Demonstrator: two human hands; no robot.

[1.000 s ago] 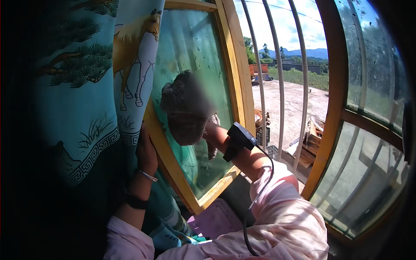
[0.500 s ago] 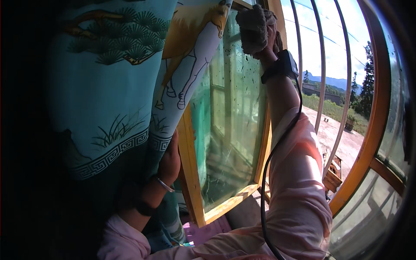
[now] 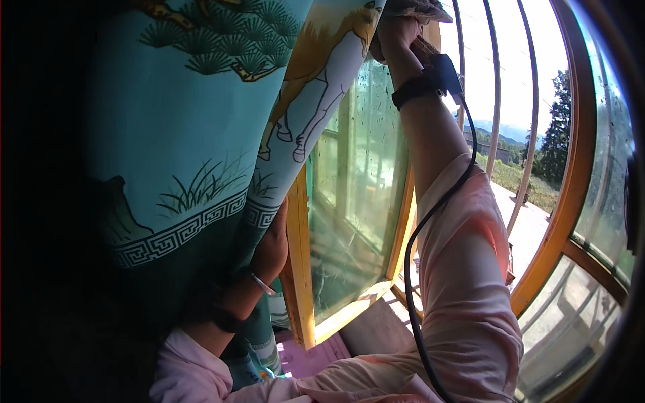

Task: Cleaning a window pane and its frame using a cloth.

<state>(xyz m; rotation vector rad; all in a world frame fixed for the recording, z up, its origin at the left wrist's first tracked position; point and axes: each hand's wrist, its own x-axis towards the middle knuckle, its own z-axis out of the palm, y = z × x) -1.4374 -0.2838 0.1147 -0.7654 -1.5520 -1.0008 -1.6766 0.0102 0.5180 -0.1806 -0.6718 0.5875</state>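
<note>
My right hand (image 3: 401,31) is raised at the top, its fingers closed on a brownish-grey cloth (image 3: 420,8) by the upper part of a window sash. That sash (image 3: 304,295) has a yellow wooden frame and a streaked, speckled glass pane (image 3: 359,221); it stands swung open. My left hand (image 3: 274,236) is beside the sash's near upright, partly behind a teal curtain (image 3: 181,114) printed with a horse and pine branches. The curtain hides the left fingers, so their grip does not show. The cloth is partly cut off by the frame's upper edge.
Upright metal bars (image 3: 496,87) cross the opening on the right. Another wooden-framed sash (image 3: 561,248) stands at the far right. A black cable (image 3: 411,269) runs from the right wrist device (image 3: 440,75) down along my arm. Something pink (image 3: 312,356) lies below the sash.
My right hand has moved up with the cloth, which is now partly out of view. The curtain appears shifted right and the view has tilted a little. My left hand stays beside the sash.
</note>
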